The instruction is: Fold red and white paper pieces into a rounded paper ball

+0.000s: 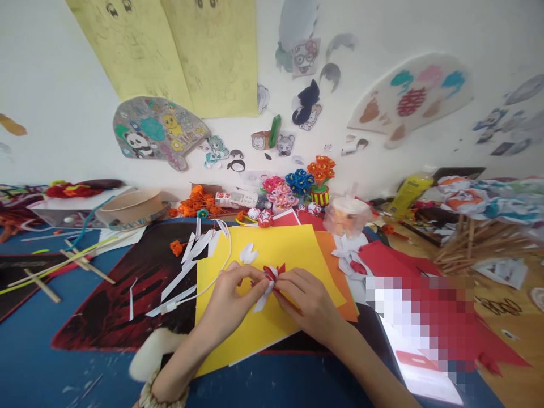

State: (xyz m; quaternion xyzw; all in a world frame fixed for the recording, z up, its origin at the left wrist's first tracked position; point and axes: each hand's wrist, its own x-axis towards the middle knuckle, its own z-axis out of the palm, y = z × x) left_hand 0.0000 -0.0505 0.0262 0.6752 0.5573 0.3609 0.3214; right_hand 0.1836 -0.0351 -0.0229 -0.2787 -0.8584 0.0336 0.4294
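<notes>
Both my hands meet over a yellow paper sheet (293, 249) near the table's front. My left hand (232, 300) and my right hand (308, 300) pinch a small red and white folded paper flower (271, 276) between their fingertips, fingers closed on it. A white paper strip hangs down from the flower between my hands. A little white folded paper piece (247, 253) lies on the yellow sheet just behind my left hand.
Orange and red sheets (382, 258) lie to the right. White paper strips (191, 255) and a white cord sit left on a dark red-black mat. Finished paper flowers (297, 184), a clear tub (347, 214), a glue bottle, a wooden hoop (131, 207) and sticks (471, 238) crowd the back.
</notes>
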